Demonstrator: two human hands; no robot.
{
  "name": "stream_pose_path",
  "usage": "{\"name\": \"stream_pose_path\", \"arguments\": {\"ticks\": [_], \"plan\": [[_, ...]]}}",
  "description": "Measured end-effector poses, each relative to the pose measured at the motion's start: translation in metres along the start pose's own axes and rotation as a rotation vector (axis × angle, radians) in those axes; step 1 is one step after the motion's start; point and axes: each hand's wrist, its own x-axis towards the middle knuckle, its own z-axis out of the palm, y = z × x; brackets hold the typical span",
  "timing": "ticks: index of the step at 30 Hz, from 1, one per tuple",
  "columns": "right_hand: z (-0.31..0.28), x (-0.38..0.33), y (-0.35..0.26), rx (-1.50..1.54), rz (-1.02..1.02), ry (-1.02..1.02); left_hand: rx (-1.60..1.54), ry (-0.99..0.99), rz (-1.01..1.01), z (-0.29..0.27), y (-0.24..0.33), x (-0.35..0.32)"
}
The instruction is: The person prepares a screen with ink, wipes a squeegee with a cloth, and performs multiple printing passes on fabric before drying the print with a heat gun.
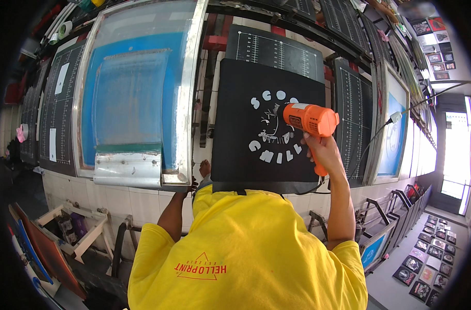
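Observation:
My right hand is closed round the handle of an orange heat gun. Its dark nozzle points left, over a black fabric piece with a white print of letters and a line drawing. The fabric lies flat on a dark board in front of me, and the gun covers part of the print. My left hand is low beside the corner of a metal-framed printing screen; its fingers are shadowed and mostly hidden. On that screen's blue mesh rests a squeegee with a wide metal holder and a green blade.
Dark boards with ruled white marks stand on both sides and behind the fabric. Another blue screen leans at the right, with a power cable hanging before it. At lower left is a wooden crate holding bottles.

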Motion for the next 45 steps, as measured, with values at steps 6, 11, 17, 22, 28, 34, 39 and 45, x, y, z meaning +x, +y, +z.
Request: {"name": "stream_pose_path", "arguments": {"ticks": [6,11,17,22,28,34,39,45], "plan": [[-0.006,0.003,-0.002,0.057,-0.01,0.016,0.004,0.006,-0.004,-0.001,0.003,0.002],[-0.005,0.01,0.007,-0.012,0.007,0.027,0.017,0.005,-0.002,-0.002,0.005,0.004],[-0.005,-0.005,0.001,0.083,-0.002,0.041,0.025,0.014,-0.01,-0.003,0.002,0.004],[-0.012,-0.018,0.013,0.069,0.044,-0.003,0.033,0.016,-0.023,-0.002,0.002,0.005],[-0.013,-0.028,0.032,0.055,0.101,0.1,0.046,0.019,-0.035,-0.002,0.003,0.009],[-0.019,-0.044,0.041,0.135,0.087,0.075,0.056,0.024,-0.05,-0.001,0.003,0.011],[-0.025,-0.054,0.051,0.124,0.113,0.022,0.062,0.026,-0.062,0.002,0.004,0.014],[-0.021,-0.065,0.058,0.151,0.117,0.043,0.073,0.029,-0.052,0.004,0.006,0.013]]}}
